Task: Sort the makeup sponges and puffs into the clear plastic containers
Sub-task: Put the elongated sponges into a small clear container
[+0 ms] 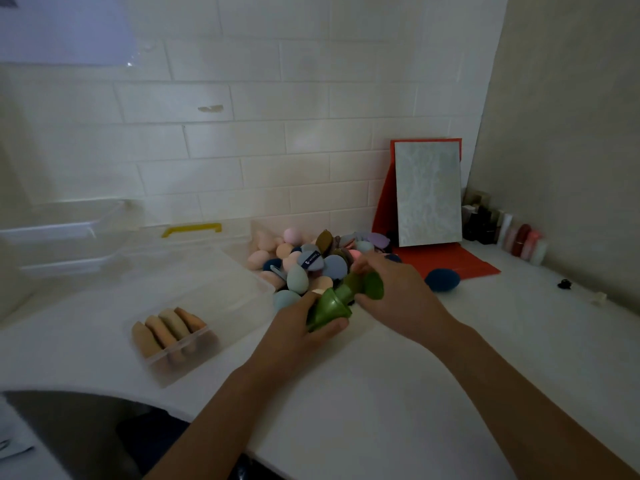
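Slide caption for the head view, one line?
Left hand and right hand grip green sponges by the pile; tan sponges in a clear container.

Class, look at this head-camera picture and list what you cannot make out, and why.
1. Head view: how many green sponges are held; the left hand and right hand hold them and cover parts.
2. Head view: the lower sponges of the pile, buried under the upper ones.
3. Head view: the print on the blue puff, too small to read.
4. Head view: the bottles by the wall, small and dim.
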`<state>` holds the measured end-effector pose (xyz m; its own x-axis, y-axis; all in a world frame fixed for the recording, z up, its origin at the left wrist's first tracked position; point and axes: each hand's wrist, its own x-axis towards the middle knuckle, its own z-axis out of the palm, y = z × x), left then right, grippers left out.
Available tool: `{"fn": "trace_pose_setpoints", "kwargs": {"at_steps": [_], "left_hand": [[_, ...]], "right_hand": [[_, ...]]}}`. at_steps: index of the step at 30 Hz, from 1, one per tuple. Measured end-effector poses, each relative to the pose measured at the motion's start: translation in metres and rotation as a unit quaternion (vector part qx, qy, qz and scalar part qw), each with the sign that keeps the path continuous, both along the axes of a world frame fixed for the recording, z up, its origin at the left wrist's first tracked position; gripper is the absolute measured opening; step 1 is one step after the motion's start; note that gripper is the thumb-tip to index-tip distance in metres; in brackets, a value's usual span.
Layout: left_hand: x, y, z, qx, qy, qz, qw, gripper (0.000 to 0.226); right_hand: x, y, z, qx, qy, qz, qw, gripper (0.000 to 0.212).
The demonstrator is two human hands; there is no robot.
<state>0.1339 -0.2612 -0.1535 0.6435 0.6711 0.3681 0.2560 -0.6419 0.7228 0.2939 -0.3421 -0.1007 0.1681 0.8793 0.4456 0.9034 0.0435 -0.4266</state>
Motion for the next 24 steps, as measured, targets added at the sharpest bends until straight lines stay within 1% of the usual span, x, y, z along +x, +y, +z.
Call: {"fn": "trace_pose_setpoints", "kwargs": {"at_steps": [2, 3, 4, 6, 7, 8, 9, 10, 11, 12, 15, 17, 18, 19, 21, 24], "left_hand": [[0.000, 0.000, -0.001, 0.005, 0.003, -0.007, 1.000, 0.017], [0.001, 0.001, -0.001, 0.010, 0.010, -0.009, 1.000, 0.015], [0.001, 0.001, -0.001, 0.012, 0.015, -0.012, 1.000, 0.015], [0.001, 0.001, -0.002, 0.011, 0.005, -0.011, 1.000, 0.015], [0.000, 0.001, -0.002, 0.003, -0.004, -0.013, 1.000, 0.016], [0.000, 0.001, -0.002, -0.008, -0.014, -0.016, 1.000, 0.017], [0.000, 0.000, -0.001, -0.025, -0.025, -0.024, 0.999, 0.021], [0.001, -0.001, 0.000, -0.038, -0.031, -0.029, 0.998, 0.025], [0.001, -0.002, 0.001, -0.045, -0.034, -0.035, 0.998, 0.029], [0.001, -0.003, 0.001, -0.044, -0.037, -0.040, 0.998, 0.030], [0.000, -0.005, 0.003, -0.037, -0.054, -0.051, 0.997, 0.015], [0.000, -0.006, 0.003, -0.029, -0.055, -0.051, 0.997, 0.014], [0.000, -0.006, 0.002, -0.024, -0.047, -0.048, 0.997, 0.014], [0.001, -0.006, 0.001, -0.021, -0.037, -0.046, 0.998, 0.014], [0.006, -0.005, -0.003, -0.006, 0.003, -0.032, 0.999, 0.019], [0.014, -0.011, -0.010, 0.037, 0.048, 0.036, 0.998, 0.037]], "right_hand": [[-0.003, 0.003, -0.004, -0.043, 0.021, 0.028, 0.998, 0.025], [-0.005, 0.003, -0.006, -0.058, 0.042, 0.048, 0.996, 0.021], [-0.005, 0.002, -0.007, -0.070, 0.081, 0.071, 0.992, 0.018], [-0.002, 0.000, -0.006, -0.089, 0.163, 0.100, 0.977, 0.023], [0.001, 0.002, -0.004, -0.084, 0.188, 0.104, 0.973, 0.026], [0.003, 0.005, 0.000, -0.073, 0.234, 0.103, 0.964, 0.029], [0.005, 0.008, 0.005, -0.067, 0.302, 0.085, 0.947, 0.031], [0.006, 0.011, 0.010, -0.069, 0.387, 0.057, 0.918, 0.031], [0.006, 0.012, 0.015, -0.064, 0.447, 0.027, 0.892, 0.030], [0.007, 0.011, 0.017, -0.048, 0.473, 0.012, 0.880, 0.029], [0.012, 0.007, 0.015, -0.016, 0.452, 0.018, 0.892, 0.024], [0.012, 0.006, 0.006, -0.019, 0.430, 0.033, 0.902, 0.020], [0.009, 0.008, 0.000, -0.018, 0.419, 0.028, 0.907, 0.016], [0.006, 0.012, -0.006, -0.014, 0.390, 0.010, 0.921, 0.013], [-0.004, 0.021, -0.024, -0.005, 0.326, -0.009, 0.945, 0.013], [-0.013, 0.028, -0.048, 0.024, 0.332, -0.025, 0.943, 0.016]]}}
